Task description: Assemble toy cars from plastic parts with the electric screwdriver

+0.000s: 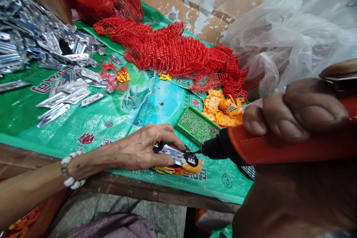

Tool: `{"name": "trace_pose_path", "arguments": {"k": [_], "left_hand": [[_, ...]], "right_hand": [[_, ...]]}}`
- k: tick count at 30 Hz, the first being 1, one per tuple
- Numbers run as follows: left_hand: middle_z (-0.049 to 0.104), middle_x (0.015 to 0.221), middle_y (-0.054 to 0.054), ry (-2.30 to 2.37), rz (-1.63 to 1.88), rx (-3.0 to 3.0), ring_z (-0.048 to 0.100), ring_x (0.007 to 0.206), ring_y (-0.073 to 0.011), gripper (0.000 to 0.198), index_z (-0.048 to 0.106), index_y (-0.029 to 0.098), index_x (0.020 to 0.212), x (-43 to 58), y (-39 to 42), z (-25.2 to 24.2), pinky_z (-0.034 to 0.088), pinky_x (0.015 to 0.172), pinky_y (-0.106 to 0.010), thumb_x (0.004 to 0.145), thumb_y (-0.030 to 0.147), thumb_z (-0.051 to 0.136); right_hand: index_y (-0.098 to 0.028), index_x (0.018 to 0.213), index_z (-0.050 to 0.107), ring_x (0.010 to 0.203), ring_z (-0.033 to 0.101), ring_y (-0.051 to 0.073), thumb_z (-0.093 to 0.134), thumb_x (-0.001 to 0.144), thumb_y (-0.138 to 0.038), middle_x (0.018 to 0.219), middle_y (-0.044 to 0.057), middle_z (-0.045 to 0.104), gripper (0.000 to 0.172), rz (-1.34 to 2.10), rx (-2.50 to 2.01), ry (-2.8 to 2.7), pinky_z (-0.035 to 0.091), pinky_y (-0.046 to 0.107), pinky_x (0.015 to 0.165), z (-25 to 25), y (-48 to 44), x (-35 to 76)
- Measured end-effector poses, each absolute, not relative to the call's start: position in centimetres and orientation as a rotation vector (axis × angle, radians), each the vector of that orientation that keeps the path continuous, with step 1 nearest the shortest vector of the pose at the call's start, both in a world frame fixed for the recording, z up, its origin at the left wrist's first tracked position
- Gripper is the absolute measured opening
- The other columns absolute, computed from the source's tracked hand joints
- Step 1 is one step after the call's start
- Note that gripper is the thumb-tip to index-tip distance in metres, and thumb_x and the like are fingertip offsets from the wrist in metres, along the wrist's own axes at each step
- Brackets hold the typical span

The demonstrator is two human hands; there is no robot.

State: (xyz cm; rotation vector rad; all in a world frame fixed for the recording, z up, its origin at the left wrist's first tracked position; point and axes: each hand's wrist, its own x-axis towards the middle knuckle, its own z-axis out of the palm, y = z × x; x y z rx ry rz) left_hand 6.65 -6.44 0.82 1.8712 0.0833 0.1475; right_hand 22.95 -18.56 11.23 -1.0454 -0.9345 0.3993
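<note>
My left hand [142,148] is closed over a small toy car [178,160] with an orange body, silver top and black wheels, pinning it on the green woven sheet [111,119] near the table's front edge. My right hand [298,111] wraps round an orange electric screwdriver [267,147]. Its black tip touches the car's right end. A white bead bracelet [69,171] sits on my left wrist.
A green tray of tiny screws [195,124] lies just behind the car. Orange plastic parts [223,108] sit beside it. A long heap of red plastic frames [173,50] crosses the sheet. Silver metal pieces [41,44] pile at the left. Clear plastic bags [292,26] fill the right.
</note>
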Motion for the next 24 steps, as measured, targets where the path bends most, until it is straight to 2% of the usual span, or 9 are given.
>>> {"name": "trace_pose_path", "arguments": {"k": [3, 9, 13, 15, 20, 24], "left_hand": [[0.066, 0.106, -0.004, 0.098, 0.133, 1.864, 0.063, 0.098, -0.0191, 0.026, 0.071, 0.019, 0.112, 6.7, -6.5, 1.2, 0.045, 0.085, -0.029, 0.089, 0.028, 0.067], [0.066, 0.103, -0.003, 0.120, 0.130, 1.872, 0.063, 0.095, -0.0184, 0.025, 0.070, 0.018, 0.111, 6.8, -6.5, 1.5, 0.045, 0.082, -0.028, 0.089, 0.030, 0.066], [0.067, 0.102, -0.004, 0.137, 0.114, 1.856, 0.062, 0.095, -0.0190, 0.022, 0.069, 0.017, 0.105, 6.9, -6.5, 1.7, 0.045, 0.078, -0.027, 0.086, 0.029, 0.067], [0.068, 0.100, -0.003, 0.147, 0.115, 1.855, 0.061, 0.093, -0.0186, 0.020, 0.068, 0.017, 0.102, 6.9, -6.6, 1.9, 0.045, 0.076, -0.026, 0.086, 0.030, 0.067], [0.068, 0.093, -0.002, 0.201, 0.072, 1.842, 0.061, 0.081, -0.0167, 0.018, 0.068, 0.016, 0.093, 6.9, -6.7, 2.1, 0.042, 0.068, -0.026, 0.084, 0.032, 0.066], [0.069, 0.092, -0.002, 0.213, 0.094, 1.827, 0.062, 0.082, -0.0173, 0.018, 0.070, 0.016, 0.089, 7.0, -6.7, 1.9, 0.042, 0.070, -0.027, 0.082, 0.033, 0.068]], "right_hand": [[-0.026, 0.096, 0.070, 0.048, 0.047, 0.013, 0.063, 0.091, -0.038, 0.064, -0.004, 0.053, 0.015, 0.506, -1.009, -0.982, 0.040, 0.036, 0.042, 10.7, -18.6, 23.6], [-0.027, 0.096, 0.070, 0.045, 0.045, 0.014, 0.064, 0.089, -0.039, 0.063, -0.004, 0.055, 0.015, 0.497, -0.988, -0.956, 0.040, 0.038, 0.041, 10.5, -18.7, 23.1], [-0.029, 0.086, 0.067, 0.048, 0.047, 0.015, 0.068, 0.086, -0.036, 0.065, -0.004, 0.055, 0.008, 0.547, -1.038, -0.872, 0.045, 0.037, 0.046, 10.5, -18.9, 22.6], [-0.029, 0.083, 0.066, 0.048, 0.046, 0.015, 0.066, 0.087, -0.038, 0.065, -0.003, 0.055, 0.010, 0.536, -1.007, -0.887, 0.044, 0.037, 0.044, 10.4, -18.8, 22.7], [-0.030, 0.099, 0.068, 0.047, 0.043, 0.014, 0.068, 0.086, -0.040, 0.061, -0.004, 0.053, 0.017, 0.545, -1.002, -0.930, 0.042, 0.033, 0.042, 10.5, -18.6, 22.7], [-0.029, 0.086, 0.065, 0.045, 0.038, 0.009, 0.076, 0.080, -0.036, 0.059, -0.007, 0.043, 0.014, 0.560, -1.112, -0.973, 0.041, 0.028, 0.042, 11.3, -18.4, 21.9]]}}
